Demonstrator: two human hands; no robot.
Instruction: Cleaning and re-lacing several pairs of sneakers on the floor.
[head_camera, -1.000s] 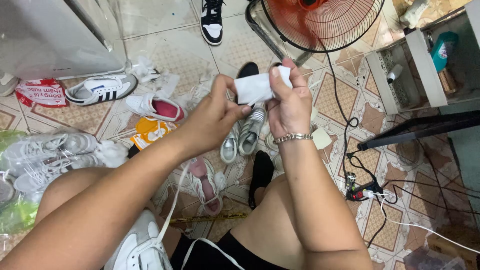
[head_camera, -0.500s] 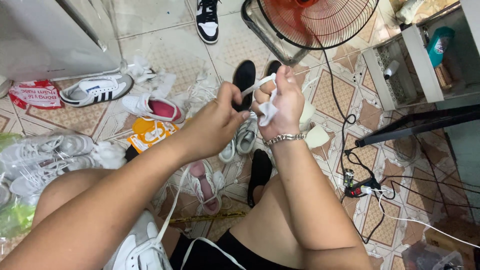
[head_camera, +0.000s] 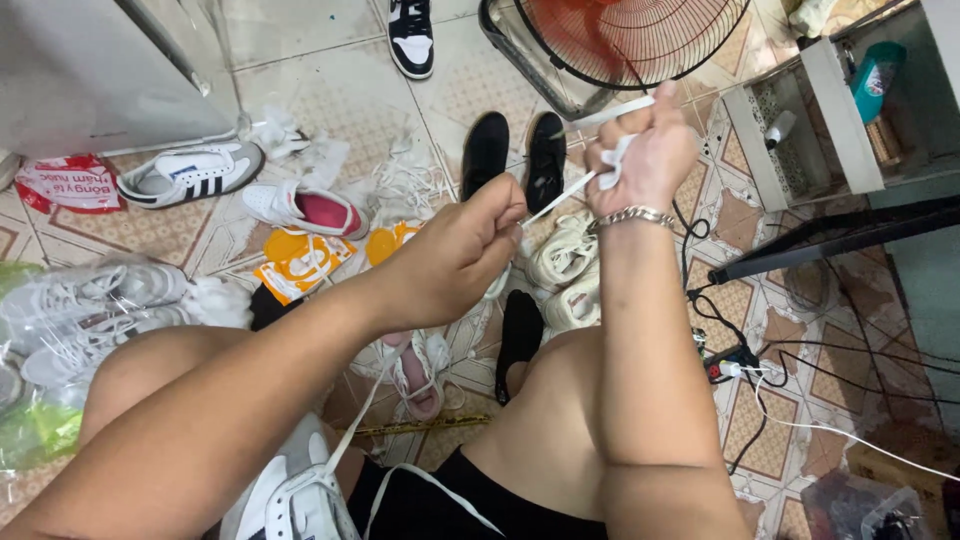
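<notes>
My left hand (head_camera: 468, 250) pinches a flat white shoelace (head_camera: 560, 195) between thumb and fingers. The lace runs taut up to my right hand (head_camera: 645, 155), which is closed with the lace wound around its fingers; a loose end sticks out toward the fan. A silver chain bracelet (head_camera: 630, 216) sits on my right wrist. From my left hand the lace drops down to a white sneaker (head_camera: 285, 495) resting on my lap at the bottom edge.
Shoes lie scattered over the tiled floor: a white striped sneaker (head_camera: 190, 172), a white-and-pink one (head_camera: 305, 207), black slip-ons (head_camera: 515, 152), cream sneakers (head_camera: 565, 262). A red floor fan (head_camera: 630, 40) stands ahead. A power strip (head_camera: 735, 362) and cables lie right. Bagged sneakers (head_camera: 70, 310) are left.
The folded white piece held in both hands earlier is gone from view. My hands have drawn apart, pulling the lace taut, and my right hand has risen with the lace wrapped on it.
</notes>
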